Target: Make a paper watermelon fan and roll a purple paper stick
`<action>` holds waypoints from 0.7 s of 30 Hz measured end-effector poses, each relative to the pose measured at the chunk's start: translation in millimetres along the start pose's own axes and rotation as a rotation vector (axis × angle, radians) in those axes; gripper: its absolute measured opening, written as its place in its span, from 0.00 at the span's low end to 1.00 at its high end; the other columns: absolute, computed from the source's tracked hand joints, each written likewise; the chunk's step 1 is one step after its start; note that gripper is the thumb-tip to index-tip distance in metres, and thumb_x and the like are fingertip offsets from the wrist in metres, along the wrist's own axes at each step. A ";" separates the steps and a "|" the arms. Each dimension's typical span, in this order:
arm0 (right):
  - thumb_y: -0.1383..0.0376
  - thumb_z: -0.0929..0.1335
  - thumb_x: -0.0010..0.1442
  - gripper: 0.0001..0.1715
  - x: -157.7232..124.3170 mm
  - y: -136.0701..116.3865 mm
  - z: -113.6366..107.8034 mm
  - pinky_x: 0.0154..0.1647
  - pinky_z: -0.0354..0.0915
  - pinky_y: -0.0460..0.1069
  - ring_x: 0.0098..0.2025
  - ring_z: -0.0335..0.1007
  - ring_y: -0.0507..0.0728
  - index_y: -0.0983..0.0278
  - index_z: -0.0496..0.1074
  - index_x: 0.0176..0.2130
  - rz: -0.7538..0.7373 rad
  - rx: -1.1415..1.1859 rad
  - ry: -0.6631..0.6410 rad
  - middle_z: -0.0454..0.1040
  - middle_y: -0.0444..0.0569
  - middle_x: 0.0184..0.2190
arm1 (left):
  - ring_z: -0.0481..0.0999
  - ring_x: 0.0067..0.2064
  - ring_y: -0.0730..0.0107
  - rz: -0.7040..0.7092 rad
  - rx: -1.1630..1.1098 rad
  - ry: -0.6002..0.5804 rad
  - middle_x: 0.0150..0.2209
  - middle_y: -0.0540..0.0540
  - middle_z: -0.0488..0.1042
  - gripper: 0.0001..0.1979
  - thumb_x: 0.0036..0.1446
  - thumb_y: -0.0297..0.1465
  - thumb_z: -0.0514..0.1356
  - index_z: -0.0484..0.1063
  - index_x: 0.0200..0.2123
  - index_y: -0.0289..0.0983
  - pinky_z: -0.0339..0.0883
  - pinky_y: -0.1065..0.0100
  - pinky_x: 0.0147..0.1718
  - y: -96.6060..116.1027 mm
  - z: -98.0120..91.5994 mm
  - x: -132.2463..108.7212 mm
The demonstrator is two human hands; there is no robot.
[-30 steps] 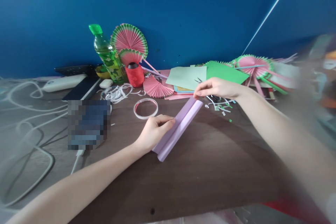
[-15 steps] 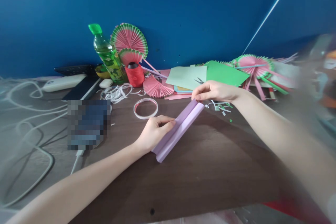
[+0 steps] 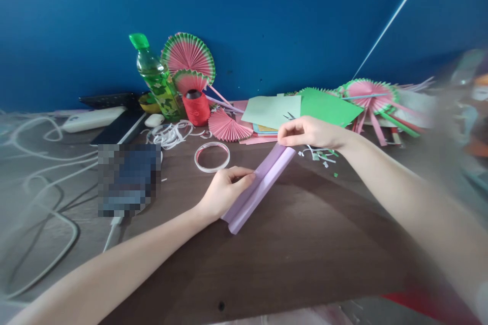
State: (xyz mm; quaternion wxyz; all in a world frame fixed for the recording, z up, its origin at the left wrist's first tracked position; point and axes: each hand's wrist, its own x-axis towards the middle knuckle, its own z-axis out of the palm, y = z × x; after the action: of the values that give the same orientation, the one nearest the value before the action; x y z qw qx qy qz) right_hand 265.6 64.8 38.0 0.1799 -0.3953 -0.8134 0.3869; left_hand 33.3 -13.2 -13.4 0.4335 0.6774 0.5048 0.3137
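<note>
A folded strip of purple paper (image 3: 263, 188) slants across the middle of the view above the brown table (image 3: 305, 254), with creases along its length. My left hand (image 3: 224, 190) pinches its left long side between thumb and fingers. At the far upper end, my right hand (image 3: 299, 132) is closed on the paper's edge with thumb and fingertips. A roll of white tape (image 3: 212, 168) lies just beyond my left hand. Small white and green paper scraps (image 3: 324, 155) lie below my right wrist.
Pink-and-green pleated fans (image 3: 188, 56), a green-capped bottle (image 3: 152, 78) and a red spool (image 3: 196, 109) stand by the blue wall. Pale green paper (image 3: 267, 111) and bright green paper (image 3: 328, 106) lie behind my right hand. White cables (image 3: 74, 233) and a blurred-out device (image 3: 129, 180) occupy the left.
My right thumb and fingertips have shifted slightly at the paper's far end, which now sits a little lower in tilt. My left hand keeps its grip nearly unmoved.
</note>
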 end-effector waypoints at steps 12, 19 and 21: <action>0.56 0.67 0.52 0.13 0.4 10.5 -8.2 0.33 0.62 0.51 0.30 0.67 0.53 0.64 0.71 0.29 0.062 0.259 0.105 0.73 0.48 0.28 | 0.74 0.36 0.67 0.008 0.044 0.001 0.33 0.48 0.77 0.11 0.52 0.34 0.56 0.76 0.29 0.36 0.65 0.70 0.39 2.7 0.9 -0.1; 0.54 0.65 0.54 0.17 -6.7 -20.7 3.4 0.42 0.61 0.51 0.41 0.68 0.56 0.61 0.75 0.37 0.017 -0.140 -0.080 0.75 0.49 0.39 | 0.72 0.35 0.70 0.094 0.132 -0.098 0.33 0.49 0.76 0.10 0.52 0.32 0.56 0.76 0.29 0.37 0.63 0.70 0.39 1.6 0.7 1.0; 0.55 0.65 0.54 0.16 -10.2 -31.4 12.4 0.42 0.60 0.50 0.41 0.69 0.56 0.61 0.76 0.37 0.015 -0.248 -0.209 0.75 0.48 0.40 | 0.72 0.34 0.71 0.141 0.183 -0.126 0.30 0.49 0.76 0.09 0.52 0.31 0.56 0.77 0.29 0.37 0.63 0.71 0.38 1.8 0.7 1.1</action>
State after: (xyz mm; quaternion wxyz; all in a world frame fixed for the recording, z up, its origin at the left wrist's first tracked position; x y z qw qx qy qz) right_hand 248.7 38.6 54.5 0.0412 -0.3781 -0.8662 0.3240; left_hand 34.9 -12.6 -12.1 0.3774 0.7664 0.4542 0.2529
